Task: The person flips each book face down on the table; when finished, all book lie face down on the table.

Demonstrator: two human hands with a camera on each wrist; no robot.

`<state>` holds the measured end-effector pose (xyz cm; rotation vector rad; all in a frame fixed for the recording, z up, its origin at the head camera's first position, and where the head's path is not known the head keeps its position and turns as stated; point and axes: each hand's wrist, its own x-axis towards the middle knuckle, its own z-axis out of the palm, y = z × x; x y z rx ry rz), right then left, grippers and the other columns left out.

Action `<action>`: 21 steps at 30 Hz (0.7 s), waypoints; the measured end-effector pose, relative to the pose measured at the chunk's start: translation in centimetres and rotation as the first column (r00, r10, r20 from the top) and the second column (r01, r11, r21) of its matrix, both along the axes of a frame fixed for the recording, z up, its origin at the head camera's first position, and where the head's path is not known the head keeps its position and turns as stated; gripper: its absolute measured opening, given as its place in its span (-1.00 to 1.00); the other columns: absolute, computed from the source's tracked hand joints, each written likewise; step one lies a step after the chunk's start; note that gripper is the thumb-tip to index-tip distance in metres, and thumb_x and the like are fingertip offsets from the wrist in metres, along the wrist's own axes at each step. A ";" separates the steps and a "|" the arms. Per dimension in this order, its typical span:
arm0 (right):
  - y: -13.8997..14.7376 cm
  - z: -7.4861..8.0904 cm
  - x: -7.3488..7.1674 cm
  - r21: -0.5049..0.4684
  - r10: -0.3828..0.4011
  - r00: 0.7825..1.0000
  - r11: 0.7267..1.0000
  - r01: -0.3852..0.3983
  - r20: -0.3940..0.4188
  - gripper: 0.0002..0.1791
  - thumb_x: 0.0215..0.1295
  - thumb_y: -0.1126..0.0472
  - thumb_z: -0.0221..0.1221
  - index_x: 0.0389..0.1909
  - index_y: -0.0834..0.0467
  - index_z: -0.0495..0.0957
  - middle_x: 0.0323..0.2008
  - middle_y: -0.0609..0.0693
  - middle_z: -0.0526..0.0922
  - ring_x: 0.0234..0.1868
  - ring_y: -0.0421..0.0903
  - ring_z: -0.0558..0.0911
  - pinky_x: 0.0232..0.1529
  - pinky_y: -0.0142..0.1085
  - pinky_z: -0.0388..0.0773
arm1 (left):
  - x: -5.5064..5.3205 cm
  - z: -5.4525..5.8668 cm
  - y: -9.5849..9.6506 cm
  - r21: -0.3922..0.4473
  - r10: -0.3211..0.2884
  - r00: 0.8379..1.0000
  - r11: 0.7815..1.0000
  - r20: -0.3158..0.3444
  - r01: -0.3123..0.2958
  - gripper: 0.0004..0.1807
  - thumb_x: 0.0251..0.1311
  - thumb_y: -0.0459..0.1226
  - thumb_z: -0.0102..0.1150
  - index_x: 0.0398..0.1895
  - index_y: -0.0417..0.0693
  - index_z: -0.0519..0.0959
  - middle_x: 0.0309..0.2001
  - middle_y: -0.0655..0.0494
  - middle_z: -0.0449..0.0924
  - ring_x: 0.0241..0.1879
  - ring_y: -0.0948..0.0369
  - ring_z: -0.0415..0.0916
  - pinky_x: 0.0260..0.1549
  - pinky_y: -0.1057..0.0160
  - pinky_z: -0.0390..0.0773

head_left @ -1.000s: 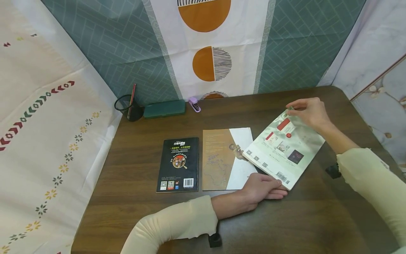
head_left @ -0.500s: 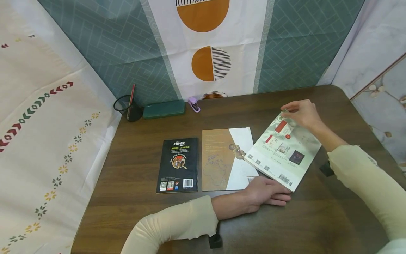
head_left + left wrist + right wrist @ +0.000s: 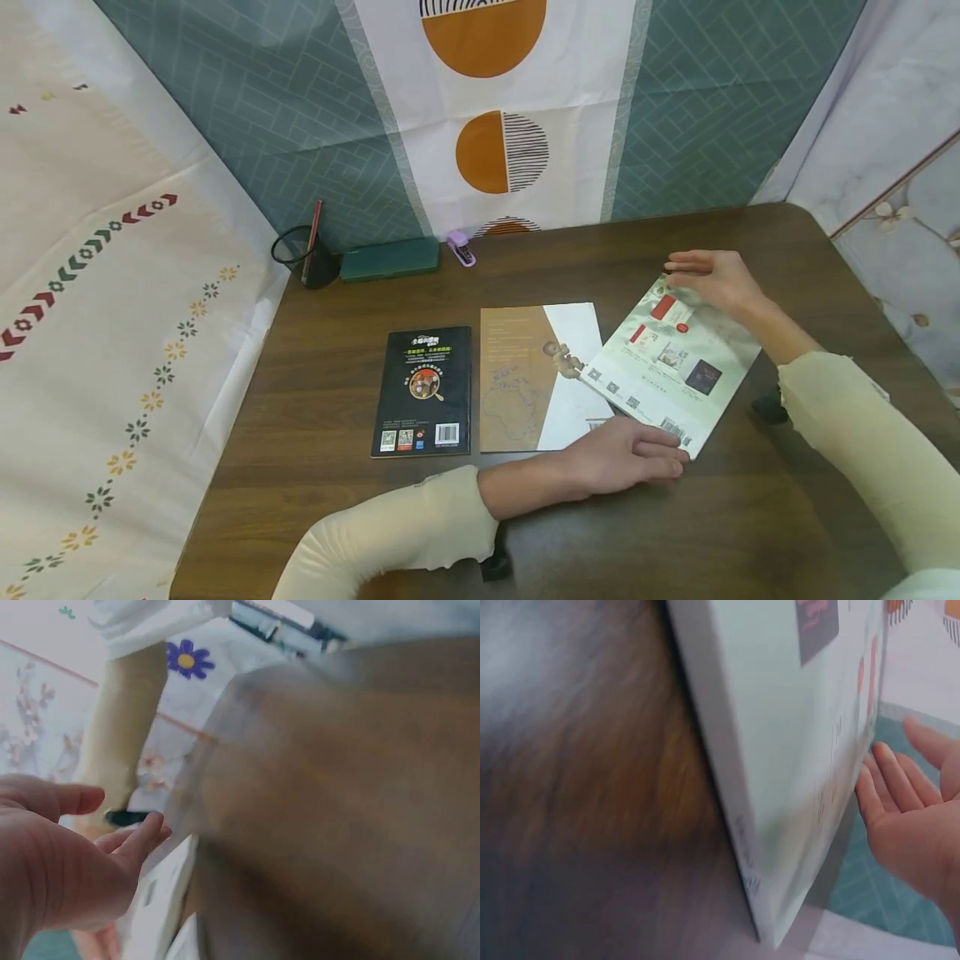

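Observation:
A pale green book (image 3: pixel 678 367) with red and dark printed patches lies slanted on the table, its left corner over the brown-and-white book (image 3: pixel 517 375). My right hand (image 3: pixel 716 279) is at its upper corner; in the right wrist view the fingers (image 3: pixel 900 780) are extended beside the book's edge, with the thumb apart. At the lower edge is my left hand (image 3: pixel 626 454), whose fingertips overlap the green book's corner. The left wrist view shows its thumb (image 3: pixel 79 799) held away from loosely straight fingers. A black book (image 3: pixel 422 392) lies left of the brown-and-white one.
Along the back edge of the wooden table (image 3: pixel 315 517) stand a black mesh pen cup (image 3: pixel 321 268) holding a red pencil, a dark green case (image 3: pixel 390 258) and a purple stapler (image 3: pixel 461 247). Patterned cloth (image 3: pixel 300 108) hangs behind and at the left.
The green book has come down flat, its top shifting left and toward me. My right hand has let go of its upper corner, and my left hand's hold on the lower edge has loosened.

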<state>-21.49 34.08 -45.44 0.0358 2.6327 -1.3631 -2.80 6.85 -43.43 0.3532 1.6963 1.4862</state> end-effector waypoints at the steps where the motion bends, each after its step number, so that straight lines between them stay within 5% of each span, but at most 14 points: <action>1: 0.4 0.0 0.1 -0.012 0.016 1.000 1.000 -0.016 0.013 -0.25 0.54 0.03 0.29 0.61 0.21 0.30 0.47 0.22 0.46 0.52 0.20 0.40 0.44 0.07 0.39 | -0.4 0.3 -0.3 -0.019 -0.047 0.995 0.999 -0.087 0.045 -0.53 0.48 -0.32 0.28 0.38 -0.27 0.57 0.15 0.11 0.76 0.08 0.40 0.67 0.07 0.45 0.58; 2: 0.8 0.0 0.3 -0.021 0.035 0.999 0.999 -0.035 0.023 -0.21 0.54 0.01 0.30 0.64 0.18 0.25 0.52 0.20 0.41 0.55 0.19 0.35 0.46 0.09 0.35 | -0.7 0.6 -0.7 -0.056 -0.095 0.976 0.995 -0.198 0.085 -0.50 0.49 -0.28 0.28 0.43 -0.21 0.55 0.22 0.16 0.72 0.10 0.46 0.64 0.07 0.51 0.54; 3: 1.3 0.1 0.4 -0.028 0.059 0.998 0.998 -0.058 0.033 -0.16 0.53 -0.01 0.30 0.66 0.16 0.20 0.56 0.18 0.35 0.57 0.20 0.31 0.48 0.12 0.32 | -1.2 0.9 -1.1 -0.112 -0.145 0.933 0.987 -0.329 0.114 -0.47 0.49 -0.25 0.29 0.46 -0.16 0.52 0.20 0.19 0.73 0.03 0.53 0.63 0.01 0.57 0.50; 6: 2.5 0.5 1.0 -0.038 0.137 0.989 0.990 -0.135 0.055 -0.05 0.51 -0.04 0.32 0.71 0.15 0.05 0.64 0.17 0.18 0.62 0.24 0.17 0.50 0.23 0.21 | -2.5 1.3 -2.3 -0.264 -0.246 0.741 0.960 -0.624 0.096 -0.34 0.51 -0.17 0.30 0.59 -0.10 0.37 0.32 0.12 0.64 -0.21 0.50 0.60 -0.21 0.60 0.49; 8: 3.2 0.8 1.6 -0.021 0.176 0.982 0.984 -0.175 0.072 0.02 0.49 -0.05 0.35 0.73 0.15 -0.03 0.67 0.19 0.09 0.64 0.29 0.10 0.51 0.27 0.15 | -3.3 1.2 -3.1 -0.354 -0.293 0.611 0.935 -0.735 0.023 -0.21 0.48 -0.13 0.34 0.66 -0.08 0.25 0.42 0.06 0.54 -0.19 0.41 0.59 -0.23 0.56 0.49; 9: 3.5 0.9 2.0 -0.009 0.190 0.979 0.982 -0.190 0.079 0.05 0.47 -0.04 0.36 0.73 0.16 -0.05 0.67 0.20 0.07 0.64 0.31 0.08 0.50 0.29 0.14 | -3.8 1.1 -3.4 -0.383 -0.307 0.574 0.924 -0.759 -0.011 -0.13 0.45 -0.11 0.37 0.69 -0.08 0.18 0.47 0.02 0.49 -0.11 0.36 0.60 -0.18 0.53 0.51; 11: 4.0 1.0 2.6 0.021 0.211 0.973 0.977 -0.214 0.089 0.09 0.44 0.00 0.40 0.73 0.19 -0.08 0.68 0.23 0.03 0.65 0.32 0.04 0.50 0.30 0.13 | -4.7 0.6 -4.1 -0.400 -0.308 0.559 0.915 -0.770 -0.047 0.00 0.40 -0.10 0.43 0.73 -0.11 0.04 0.62 0.00 0.24 0.32 0.30 0.51 0.13 0.45 0.52; 13: 4.5 1.0 3.4 0.059 0.238 0.967 0.968 -0.244 0.095 0.14 0.40 0.03 0.44 0.72 0.23 -0.10 0.68 0.28 -0.01 0.65 0.34 0.00 0.49 0.34 0.11 | -5.6 0.1 -4.7 -0.413 -0.309 0.565 0.909 -0.765 -0.063 0.09 0.36 -0.11 0.47 0.74 -0.13 -0.05 0.69 -0.02 0.04 0.58 0.25 0.17 0.40 0.33 0.34; 16: 5.2 0.9 4.7 0.100 0.276 0.956 0.953 -0.285 0.101 0.20 0.31 0.08 0.50 0.71 0.29 -0.11 0.67 0.33 -0.05 0.65 0.37 -0.04 0.46 0.38 0.12 | -6.9 -0.9 -5.3 -0.414 -0.313 0.568 0.908 -0.761 -0.055 0.14 0.36 -0.15 0.46 0.74 -0.17 -0.13 0.73 -0.04 -0.10 0.66 0.26 -0.13 0.53 0.28 0.08; 21: 6.5 0.5 6.8 0.175 0.322 0.942 0.926 -0.335 0.096 0.27 0.19 0.12 0.58 0.68 0.35 -0.09 0.63 0.45 -0.03 0.60 0.49 0.02 0.40 0.42 0.14 | -8.3 -1.9 -5.5 -0.418 -0.352 0.539 0.909 -0.766 0.000 0.07 0.44 -0.20 0.38 0.73 -0.23 -0.15 0.72 -0.09 -0.12 0.66 0.22 -0.11 0.55 0.29 0.03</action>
